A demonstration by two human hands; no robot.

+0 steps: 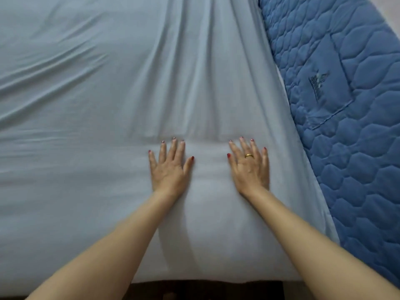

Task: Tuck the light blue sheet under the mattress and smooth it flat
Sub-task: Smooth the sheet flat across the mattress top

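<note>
A gold ring (249,156) shows just right of the frame's centre. Along the bottom edge of the frame, at the middle, runs a dark strip of floor (205,291), blurred and shadowed. A small pale patch of wall (389,5) fills the upper right corner.

Both bare forearms reach forward from the near edge, converging slightly. The left hand (170,167) lies palm down, fingers straight and a little spread, thumb angled out right. The right hand (250,167) lies flat likewise just to its right, apart from it, a ring (249,156) on one finger.
</note>
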